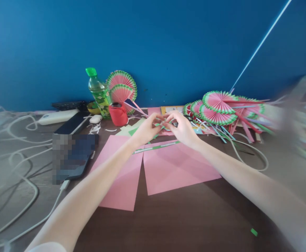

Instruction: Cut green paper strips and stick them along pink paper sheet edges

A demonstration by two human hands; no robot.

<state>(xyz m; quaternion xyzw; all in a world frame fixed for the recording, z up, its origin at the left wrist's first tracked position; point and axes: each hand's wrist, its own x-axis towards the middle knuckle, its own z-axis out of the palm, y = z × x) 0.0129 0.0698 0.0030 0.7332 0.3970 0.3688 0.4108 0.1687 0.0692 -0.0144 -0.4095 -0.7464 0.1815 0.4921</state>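
My left hand (148, 128) and my right hand (181, 128) meet above the far middle of the brown table (184, 220), fingertips pinched together on a small folded piece of pink and green paper (165, 123). Its exact shape is hidden by my fingers. Below my hands lie two pink paper sheets (176, 168), the right one edged along its far side with a green and white strip (156, 147).
Finished pink and green paper fans (218, 106) are piled at the right; two more fans (121, 87) lean on the blue wall beside a green bottle (98, 92) and a red tape roll (118, 113). A phone (74, 157) and white cables (19, 147) lie left.
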